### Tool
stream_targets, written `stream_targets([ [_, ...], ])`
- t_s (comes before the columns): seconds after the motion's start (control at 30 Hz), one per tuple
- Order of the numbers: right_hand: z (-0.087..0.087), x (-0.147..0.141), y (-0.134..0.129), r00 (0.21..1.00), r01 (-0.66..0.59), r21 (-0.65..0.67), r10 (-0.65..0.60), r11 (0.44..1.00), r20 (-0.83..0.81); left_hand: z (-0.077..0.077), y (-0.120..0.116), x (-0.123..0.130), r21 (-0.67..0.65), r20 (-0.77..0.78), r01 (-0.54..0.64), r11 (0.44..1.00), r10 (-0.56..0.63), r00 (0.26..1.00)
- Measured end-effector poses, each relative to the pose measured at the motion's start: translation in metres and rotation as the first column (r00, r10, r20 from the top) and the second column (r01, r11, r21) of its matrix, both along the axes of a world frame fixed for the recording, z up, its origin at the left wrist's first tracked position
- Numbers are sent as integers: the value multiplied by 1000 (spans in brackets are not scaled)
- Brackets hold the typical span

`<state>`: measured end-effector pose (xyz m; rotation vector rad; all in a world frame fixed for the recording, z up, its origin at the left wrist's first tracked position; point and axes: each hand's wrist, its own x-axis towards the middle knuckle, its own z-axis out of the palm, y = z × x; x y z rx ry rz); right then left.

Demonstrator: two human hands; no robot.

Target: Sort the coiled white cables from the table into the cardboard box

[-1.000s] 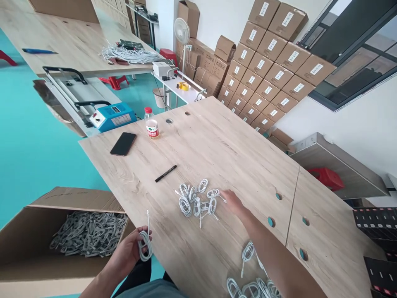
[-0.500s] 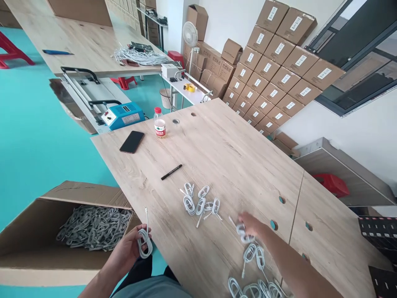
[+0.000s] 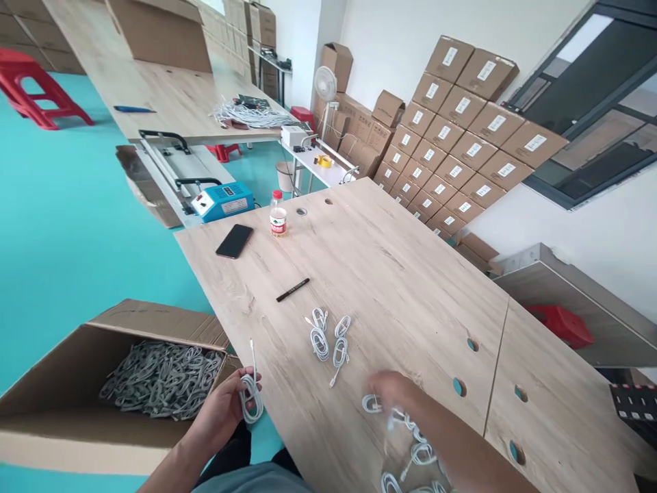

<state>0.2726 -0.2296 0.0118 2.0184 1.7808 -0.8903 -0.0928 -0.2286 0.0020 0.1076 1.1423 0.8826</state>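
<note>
My left hand [image 3: 228,397] is closed around a coiled white cable [image 3: 251,404] at the table's near left edge, one plug end pointing up. Over the table, my right hand [image 3: 393,389] is smeared by motion. A coiled cable [image 3: 371,404] lies at its fingers, and blurred white cable shows under the wrist; whether it grips any is unclear. More coiled cables [image 3: 421,453] lie below the right forearm, partly hidden. Farther left on the table is a small group of coiled cables [image 3: 319,344].
An open carton [image 3: 66,383] on the left holds a heap of coiled cables [image 3: 164,376]. On the wooden table [image 3: 410,287] are a black marker [image 3: 293,289], a phone [image 3: 235,241] and a red-capped bottle [image 3: 278,216]. Behind stand a blue machine [image 3: 223,200] and stacked cartons [image 3: 456,137].
My right hand has moved left and toward me. Two coils have left the right side of the group, and a coil now lies by its fingers. My left hand keeps its cable; the view has shifted.
</note>
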Motion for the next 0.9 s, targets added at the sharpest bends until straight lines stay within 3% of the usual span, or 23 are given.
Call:
stream_targets([
  [0.07,5,-2,12,999,-21,-7,21,1000,35,4,-6,-5,-39,-19,4,999,-4,1000],
  [0.23,-6,-39,62,998,-64,175,58,983,35,18,-14,-11,-115,-78,19,993,-28,997],
  [0.4,-9,-40,35,988,-136,40,133,990,74,27,-10,-24,-110,-83,-31,994,22,996],
  [0.5,-6,-44,36,991,-73,-31,76,997,107,26,-9,-36,-133,-84,-84,988,73,994],
  [0.73,-28,-99,100,987,80,70,-70,994,-142,26,-4,-50,-116,-75,-84,990,75,994],
  [0.9,-43,-69,95,916,237,57,-203,970,-346,25,-2,-61,-49,-40,-130,990,128,991],
])
